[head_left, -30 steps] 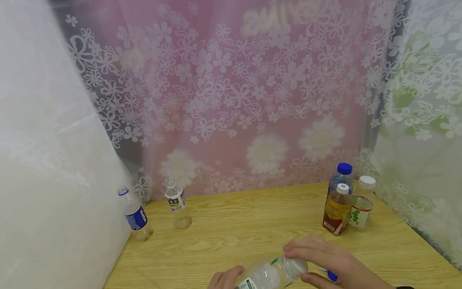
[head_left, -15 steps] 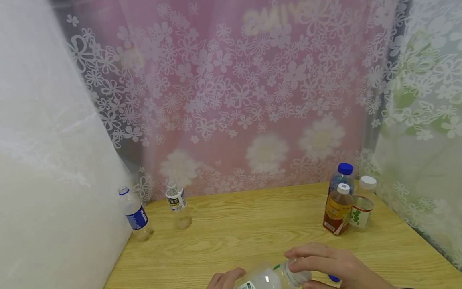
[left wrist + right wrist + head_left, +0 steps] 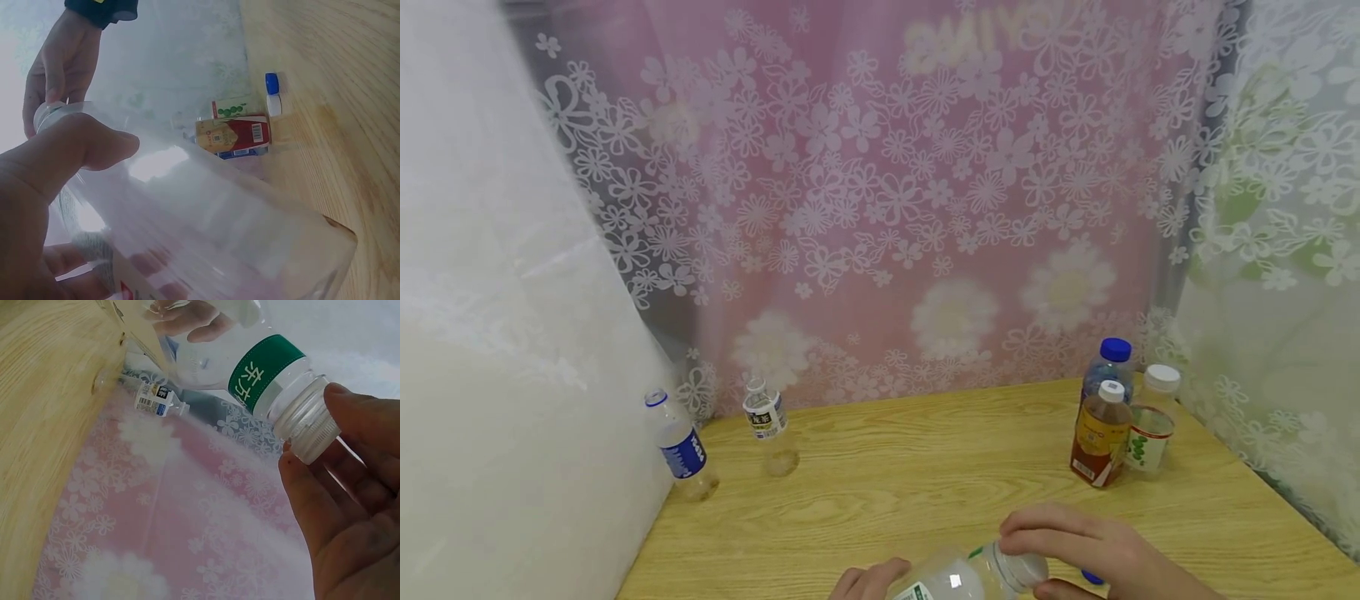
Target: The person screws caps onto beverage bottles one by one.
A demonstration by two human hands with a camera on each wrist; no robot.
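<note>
A clear plastic bottle point(image 3: 951, 579) with a green label band point(image 3: 265, 372) is held tilted above the table, its neck toward the right. My left hand point(image 3: 872, 581) grips the bottle's body; the thumb point(image 3: 103, 144) lies across its near side in the left wrist view. At the neck is a white screw cap point(image 3: 312, 428), with my right hand point(image 3: 1086, 546) pinching it between thumb and fingers. Much of the bottle's lower part falls outside the head view.
Uncapped bottles, one blue-labelled point(image 3: 683, 454) and one white-labelled point(image 3: 766, 421), stand at the left. A brown drink bottle point(image 3: 1101, 442), a blue-capped bottle point(image 3: 1116, 350) and a white-capped one point(image 3: 1150, 437) cluster at the right. A blue cap point(image 3: 272, 83) and a white cap point(image 3: 274, 105) lie on the table.
The bottle and my right hand have shifted slightly down and right. My right fingers have changed their place on the cap. My left hand keeps its grip; the standing bottles have not moved.
</note>
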